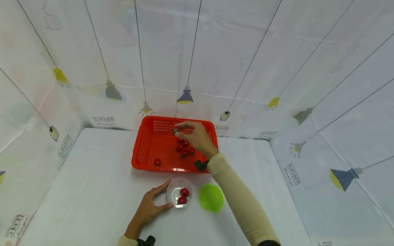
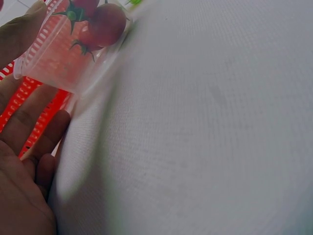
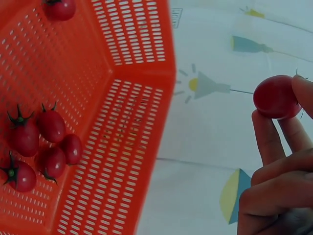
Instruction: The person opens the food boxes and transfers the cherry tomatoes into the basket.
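Observation:
Above the red basket point(image 1: 144, 148), my right hand point(image 1: 197, 138) pinches a cherry tomato point(image 3: 275, 97) between thumb and fingertips. The fingers partly cover that tomato in the head view, with its green stem end showing. My left hand point(image 1: 148, 207) holds a small clear plastic tub point(image 1: 172, 193) on the table, thumb and index finger at its left side. Two cherry tomatoes point(image 1: 182, 200) with green stems lie inside the tub. Several more tomatoes point(image 1: 184, 153) sit in the basket, grouped toward its right half, and a single tomato point(image 1: 157, 162) lies near its front left.
A bright green round lid point(image 1: 211, 198) lies on the white table point(image 1: 92, 191), right of the tub. Behind the basket rises a white sheet point(image 1: 163, 51) printed with hanging lamps, which also lines both sides.

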Tool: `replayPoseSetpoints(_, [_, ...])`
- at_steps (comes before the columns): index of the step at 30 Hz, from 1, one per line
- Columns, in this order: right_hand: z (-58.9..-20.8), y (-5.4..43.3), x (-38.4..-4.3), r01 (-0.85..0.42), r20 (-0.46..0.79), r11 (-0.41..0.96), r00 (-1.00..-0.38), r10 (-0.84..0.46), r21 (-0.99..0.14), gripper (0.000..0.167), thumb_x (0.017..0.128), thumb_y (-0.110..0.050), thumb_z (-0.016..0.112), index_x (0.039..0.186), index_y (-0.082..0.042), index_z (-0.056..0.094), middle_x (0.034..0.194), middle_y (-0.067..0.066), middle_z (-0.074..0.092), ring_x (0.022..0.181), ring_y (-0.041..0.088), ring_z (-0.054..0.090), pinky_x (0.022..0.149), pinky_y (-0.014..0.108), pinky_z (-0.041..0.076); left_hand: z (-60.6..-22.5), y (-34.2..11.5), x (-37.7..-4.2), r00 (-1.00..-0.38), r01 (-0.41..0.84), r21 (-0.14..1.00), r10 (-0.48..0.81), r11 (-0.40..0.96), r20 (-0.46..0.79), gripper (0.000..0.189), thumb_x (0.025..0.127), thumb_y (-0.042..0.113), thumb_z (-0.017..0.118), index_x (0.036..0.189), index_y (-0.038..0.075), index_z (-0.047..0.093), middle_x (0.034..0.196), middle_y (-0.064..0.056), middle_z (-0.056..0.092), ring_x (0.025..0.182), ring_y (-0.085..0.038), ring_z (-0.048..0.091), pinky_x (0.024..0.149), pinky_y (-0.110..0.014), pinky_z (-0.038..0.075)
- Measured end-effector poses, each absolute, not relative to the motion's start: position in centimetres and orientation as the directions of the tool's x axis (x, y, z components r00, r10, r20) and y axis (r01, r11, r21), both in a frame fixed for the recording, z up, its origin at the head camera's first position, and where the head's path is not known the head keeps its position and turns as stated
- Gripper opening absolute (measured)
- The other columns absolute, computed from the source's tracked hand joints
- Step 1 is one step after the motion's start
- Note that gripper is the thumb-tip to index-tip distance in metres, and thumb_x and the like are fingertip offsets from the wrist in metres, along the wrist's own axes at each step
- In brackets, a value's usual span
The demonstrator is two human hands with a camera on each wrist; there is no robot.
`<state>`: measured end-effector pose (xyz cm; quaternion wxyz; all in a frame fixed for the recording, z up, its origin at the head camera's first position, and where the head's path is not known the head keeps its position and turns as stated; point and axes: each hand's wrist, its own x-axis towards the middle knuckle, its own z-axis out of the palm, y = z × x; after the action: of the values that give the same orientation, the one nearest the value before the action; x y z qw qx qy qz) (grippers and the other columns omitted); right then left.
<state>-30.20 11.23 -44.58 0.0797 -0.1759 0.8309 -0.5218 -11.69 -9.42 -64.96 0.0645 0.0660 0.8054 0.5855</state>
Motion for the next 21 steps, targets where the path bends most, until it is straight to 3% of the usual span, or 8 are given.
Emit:
replayPoseSetpoints(6, [-46.1, 10.4, -32.1, -0.167, -0.013, 0.411, -0.916, -0.400, -0.896, 0.034, 0.098, -0.029, 0.080, 0.131, -0.024, 0.076, 0.127, -0.009, 0.074, 0.112, 0.020, 0.071, 0.099, 0.043, 0.060, -65.0, -9.4, -11.7, -0.982, 0.031, 0.949, 0.184, 0.314, -0.029, 0.082, 0.083, 0.040, 0.091, 0.156, 0.039, 0.054, 0.147, 0.013, 0.067, 0.144, -0.025, 0.055, 0.120, -0.067, 0.038])
replayPoseSetpoints(14, [-48.4, 9.5, -34.5, -0.167, -0.073, 0.486, -0.896, -0.437, -0.858, 0.031, 0.097, -0.024, 0.080, 0.128, -0.017, 0.076, 0.125, -0.004, 0.074, 0.135, 0.032, 0.061, 0.114, 0.050, 0.051, -64.9, -9.4, -11.6, -0.982, 0.027, 0.951, 0.186, 0.307, -0.032, 0.082, 0.083, 0.039, 0.091, 0.156, 0.038, 0.054, 0.147, 0.013, 0.066, 0.144, -0.025, 0.054, 0.121, -0.067, 0.037])
replayPoseSetpoints(21, [-49.9, 9.1, -35.9, -0.134, -0.151, 0.561, -0.889, -0.433, -0.817, 0.024, 0.095, -0.022, 0.082, 0.118, -0.024, 0.080, 0.122, -0.006, 0.075, 0.127, 0.025, 0.064, 0.114, 0.049, 0.051, -64.9, -9.4, -11.6, -0.981, 0.024, 0.953, 0.189, 0.302, -0.035, 0.082, 0.083, 0.039, 0.092, 0.156, 0.039, 0.054, 0.148, 0.014, 0.065, 0.145, -0.025, 0.053, 0.121, -0.067, 0.036])
